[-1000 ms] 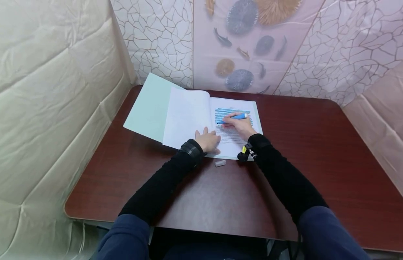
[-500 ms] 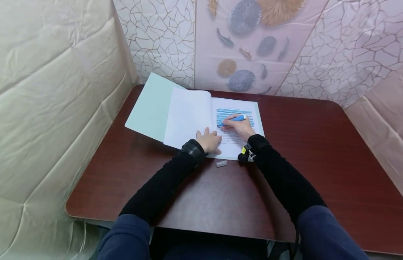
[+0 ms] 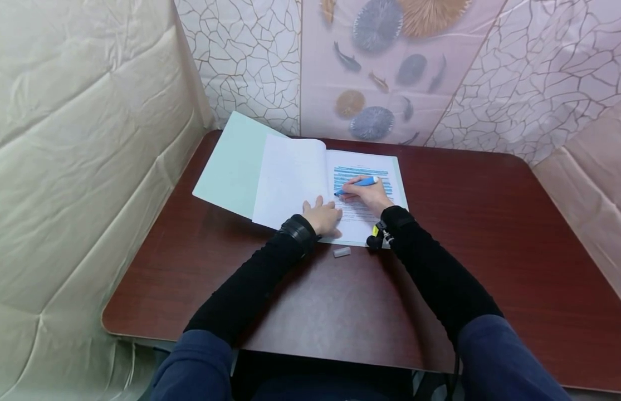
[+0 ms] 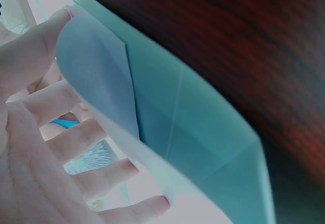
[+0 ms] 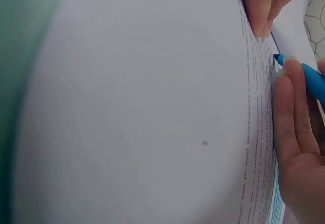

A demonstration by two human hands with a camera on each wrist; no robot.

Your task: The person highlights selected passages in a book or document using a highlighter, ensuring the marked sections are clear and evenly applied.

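My right hand (image 3: 371, 196) pinches a blue highlighter (image 3: 364, 182), its tip at the left end of a text line on the printed page (image 3: 355, 228). Blue highlighted lines cover the upper part of that page. In the right wrist view the highlighter's dark blue tip (image 5: 277, 57) shows just past the fingertips. Spread across the fold of the opened folder, my left hand (image 3: 320, 217) rests with straight fingers on the paper. From the left wrist, the fingers (image 4: 96, 137) lie over the curved sheets inside the pale green cover (image 4: 198, 117).
A small grey pen cap (image 3: 342, 252) lies on the dark red table (image 3: 290, 312) just in front of the folder. The pale green cover flap (image 3: 235, 161) spreads to the left. Patterned cloth walls (image 3: 250, 61) stand behind and at both sides.
The highlighter tip has moved slightly down the page to a lower line at the left margin. My left hand stays in place on the paper.
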